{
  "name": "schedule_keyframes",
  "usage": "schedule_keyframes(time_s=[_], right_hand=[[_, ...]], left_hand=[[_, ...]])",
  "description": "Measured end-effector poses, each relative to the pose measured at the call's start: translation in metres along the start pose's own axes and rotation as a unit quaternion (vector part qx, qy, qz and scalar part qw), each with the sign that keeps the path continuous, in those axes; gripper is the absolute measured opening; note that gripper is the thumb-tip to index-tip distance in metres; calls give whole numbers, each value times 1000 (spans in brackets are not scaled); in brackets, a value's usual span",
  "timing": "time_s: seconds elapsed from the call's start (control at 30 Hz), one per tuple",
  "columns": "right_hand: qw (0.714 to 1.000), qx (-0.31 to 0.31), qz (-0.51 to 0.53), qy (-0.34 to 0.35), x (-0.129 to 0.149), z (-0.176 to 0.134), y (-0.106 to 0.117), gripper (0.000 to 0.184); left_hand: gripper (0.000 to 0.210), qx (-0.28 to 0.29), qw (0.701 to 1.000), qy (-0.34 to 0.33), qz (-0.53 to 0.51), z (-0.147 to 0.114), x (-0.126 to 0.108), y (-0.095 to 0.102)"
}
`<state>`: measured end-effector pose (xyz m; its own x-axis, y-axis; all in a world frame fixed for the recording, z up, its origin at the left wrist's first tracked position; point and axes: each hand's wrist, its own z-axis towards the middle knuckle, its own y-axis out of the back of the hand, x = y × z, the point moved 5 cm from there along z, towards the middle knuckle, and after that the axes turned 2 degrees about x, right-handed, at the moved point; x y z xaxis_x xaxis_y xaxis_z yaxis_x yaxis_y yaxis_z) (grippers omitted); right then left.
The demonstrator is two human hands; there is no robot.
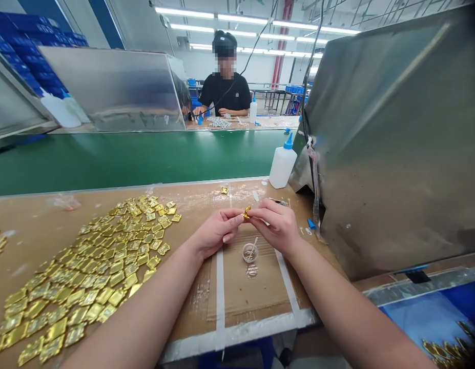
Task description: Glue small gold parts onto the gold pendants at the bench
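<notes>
A small shiny gold piece (246,211), with a curved upper part, is pinched between the fingertips of both hands above the workbench. My left hand (221,230) grips its left side, thumb and forefinger closed. From the right, my right hand (277,224) has its fingers closed on the same piece. Below the hands stands a small clear cup (249,252) with a thin white stick leaning in it. Another small gold piece (224,190) lies on the bench beyond my hands. Many flat gold pieces (118,251) are spread out to the left of my left arm.
A white bottle with a blue nozzle (282,166) stands behind my right hand. A large metal panel (398,148) rises at the right. A green belt (145,159) crosses beyond the bench. Opposite, a person (225,92) sits at a table. A blue bin (440,318) holds gold pieces.
</notes>
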<state>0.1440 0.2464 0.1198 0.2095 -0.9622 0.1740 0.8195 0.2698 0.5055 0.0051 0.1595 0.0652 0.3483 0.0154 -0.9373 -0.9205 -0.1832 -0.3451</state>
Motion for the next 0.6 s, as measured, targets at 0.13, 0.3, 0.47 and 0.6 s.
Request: schedule_keyframes(time_s=[0.13, 0.3, 0.47, 0.6], right_hand=[[1000, 9, -2, -10, 0, -2, -2, 12], [999, 13, 5, -29, -3, -5, -5, 18], [999, 16, 6, -41, -6, -7, -7, 17], [999, 17, -2, -42, -6, -8, -8, 20]], left_hand=[[37, -6, 1000, 0, -11, 1, 4, 2], [40, -11, 1000, 7, -18, 2, 6, 4], [41, -11, 1000, 10, -10, 1, 5, 2], [41, -5, 1000, 5, -1, 1, 4, 2]])
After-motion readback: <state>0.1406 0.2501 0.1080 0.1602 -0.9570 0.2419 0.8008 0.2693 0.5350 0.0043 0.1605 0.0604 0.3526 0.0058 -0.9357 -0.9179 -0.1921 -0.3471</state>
